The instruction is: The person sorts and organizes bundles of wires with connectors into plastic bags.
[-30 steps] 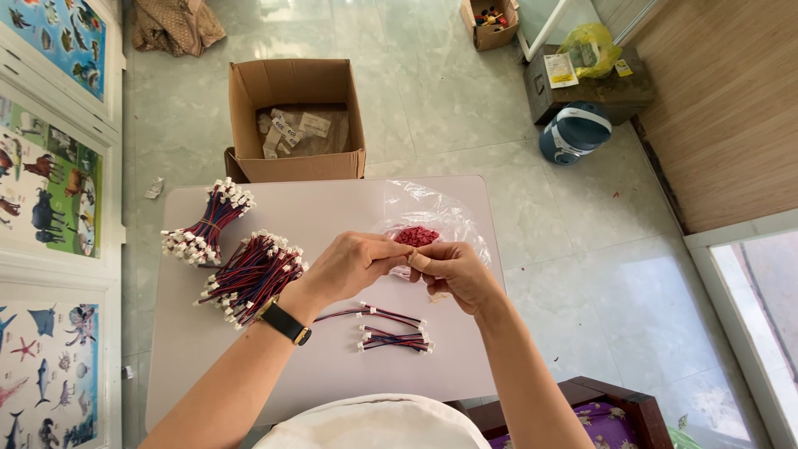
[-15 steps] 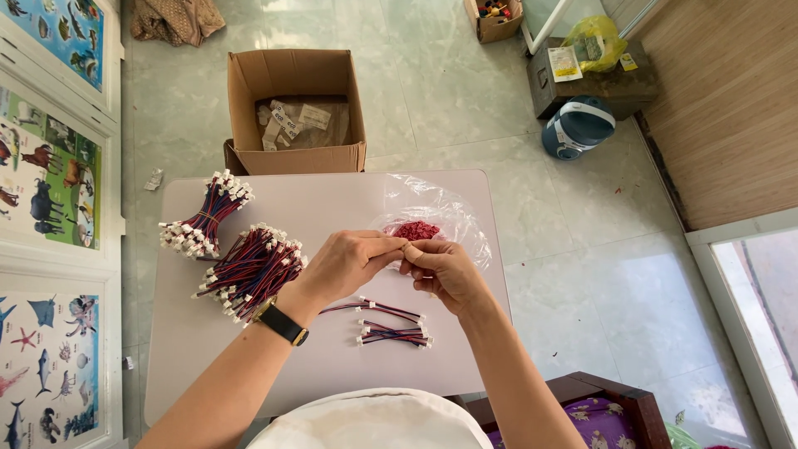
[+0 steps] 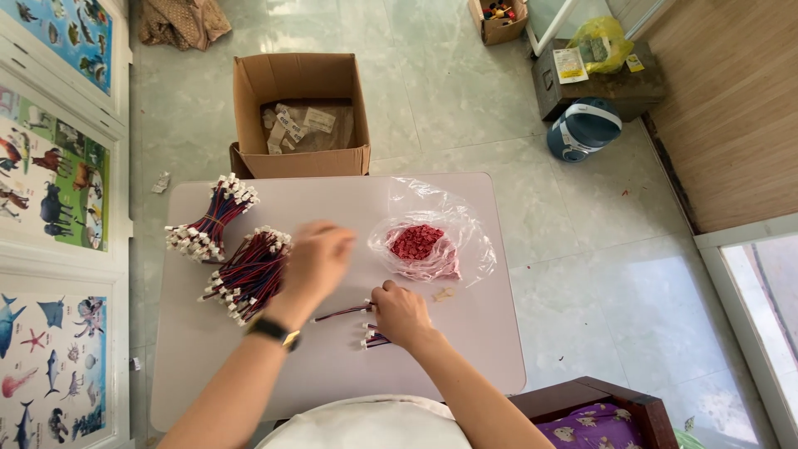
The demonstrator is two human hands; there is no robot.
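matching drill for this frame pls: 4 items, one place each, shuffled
1 cardboard box
2 clear bag of red pieces
3 wire bundles
4 right hand

a table's left part
b floor beyond the table's far edge
c on short wires at the table's near middle
d table's middle right

Pairs: 1-b, 2-d, 3-a, 4-c

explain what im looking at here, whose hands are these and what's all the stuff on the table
One camera sits on a person's head and looks straight down, so both arms are that person's own. The left hand, with a wristwatch, is blurred above the table beside a wire bundle; a second bundle lies further left. The right hand rests on a few loose wires. Nearby lies a clear bag of small red pieces. A cardboard box stands on the floor beyond.
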